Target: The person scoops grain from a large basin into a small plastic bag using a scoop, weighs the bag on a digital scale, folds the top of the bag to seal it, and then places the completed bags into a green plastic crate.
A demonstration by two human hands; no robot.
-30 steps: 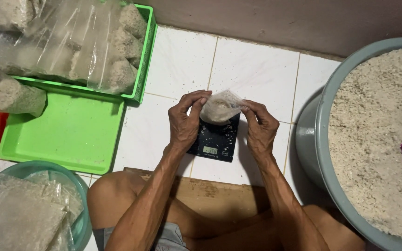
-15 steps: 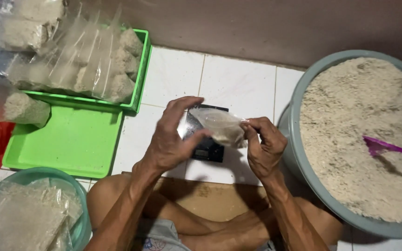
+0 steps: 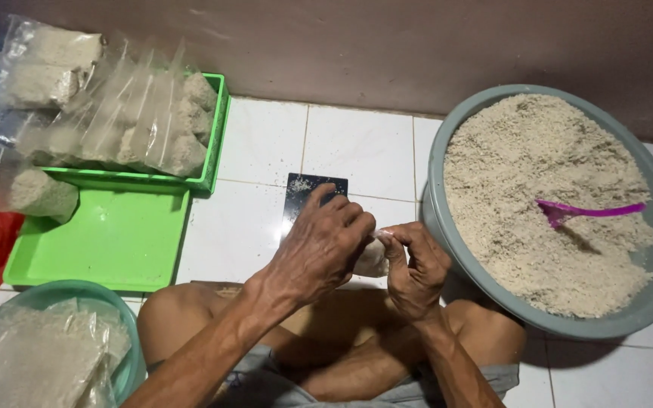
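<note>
My left hand (image 3: 323,253) and my right hand (image 3: 415,268) together grip a small clear plastic bag of pale crumbly grain (image 3: 372,259), held just above my crossed legs. The left hand covers most of the bag; the right pinches its top edge. A small black digital scale (image 3: 307,193) lies on the white tiled floor just beyond my left hand, with a few crumbs on it. A large grey basin (image 3: 447,143) full of the same pale grain sits at my right, with a purple scoop (image 3: 583,211) lying in it.
A green tray (image 3: 107,242) lies on the floor at left; a second green tray (image 3: 217,136) behind it holds several filled clear bags (image 3: 145,128). A teal bowl (image 3: 126,340) with plastic bags sits at lower left. A brown wall runs along the back.
The bag was lifted off the scale and brought toward my lap. My hands now close around it. The view shifted left, showing the whole basin and the bare scale.
</note>
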